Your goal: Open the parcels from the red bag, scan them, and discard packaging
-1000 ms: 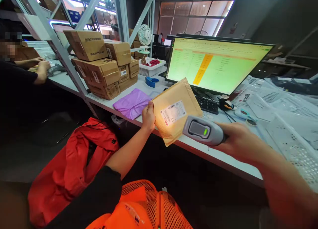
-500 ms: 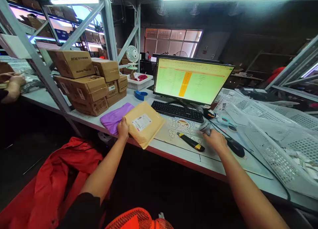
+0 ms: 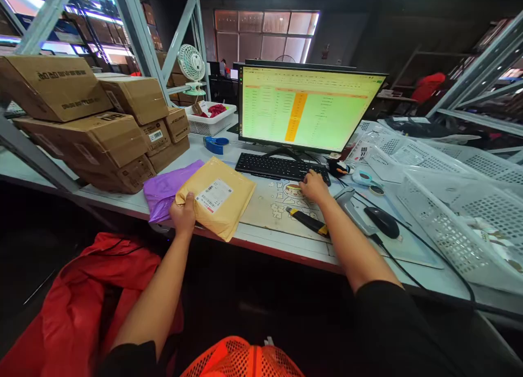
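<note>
My left hand (image 3: pixel 183 214) grips the near corner of a tan padded envelope (image 3: pixel 223 199) with a white barcode label, resting flat on the table edge over a purple poly bag (image 3: pixel 165 187). My right hand (image 3: pixel 314 185) lies on the right end of the black keyboard (image 3: pixel 278 166), fingers down on the keys, holding nothing. The grey barcode scanner (image 3: pixel 351 208) lies on the desk mat just right of that wrist. A yellow-and-black box cutter (image 3: pixel 306 222) sits under my right forearm.
A monitor (image 3: pixel 306 109) with a green spreadsheet stands behind the keyboard. Stacked cardboard boxes (image 3: pixel 93 126) fill the left, a black mouse (image 3: pixel 382 222) and white perforated trays (image 3: pixel 449 202) the right. A red bag (image 3: pixel 77 306) and an orange mesh bag (image 3: pixel 241 360) sit below the table.
I lowered the envelope from in front of the screen onto the table. My right hand set down the scanner and moved left onto the keyboard. The view shifted right.
</note>
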The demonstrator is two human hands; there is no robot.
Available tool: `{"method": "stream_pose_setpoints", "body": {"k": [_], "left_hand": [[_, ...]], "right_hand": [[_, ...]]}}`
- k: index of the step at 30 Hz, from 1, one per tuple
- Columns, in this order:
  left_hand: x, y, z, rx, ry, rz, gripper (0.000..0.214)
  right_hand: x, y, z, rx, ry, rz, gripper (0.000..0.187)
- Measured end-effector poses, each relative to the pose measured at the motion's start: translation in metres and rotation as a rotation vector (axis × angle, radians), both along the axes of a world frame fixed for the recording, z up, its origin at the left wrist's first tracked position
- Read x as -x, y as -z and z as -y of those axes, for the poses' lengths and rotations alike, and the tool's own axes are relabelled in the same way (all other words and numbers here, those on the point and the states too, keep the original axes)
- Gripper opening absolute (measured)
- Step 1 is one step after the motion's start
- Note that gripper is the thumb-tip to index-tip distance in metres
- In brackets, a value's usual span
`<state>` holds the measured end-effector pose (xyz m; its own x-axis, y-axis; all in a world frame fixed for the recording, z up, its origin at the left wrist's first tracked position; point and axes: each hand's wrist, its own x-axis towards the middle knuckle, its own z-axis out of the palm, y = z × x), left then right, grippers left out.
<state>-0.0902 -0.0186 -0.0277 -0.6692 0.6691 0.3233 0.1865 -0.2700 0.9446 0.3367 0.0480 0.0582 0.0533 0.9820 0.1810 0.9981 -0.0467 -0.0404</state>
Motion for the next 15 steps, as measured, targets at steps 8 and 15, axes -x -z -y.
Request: {"method": "stream_pose_setpoints", "body": {"k": [8,15], "left_hand": [[-0.005,-0.004,0.003,0.027,-0.059,-0.044,0.047],[-0.004,-0.006,0.003,0.022,-0.035,-0.058,0.040]], "right_hand": [[0.001,-0.003,-0.029,0.083,0.134,-0.009,0.046],[0.009,-0.021,-0.036,0.168,0.060,-0.021,0.046]]}}
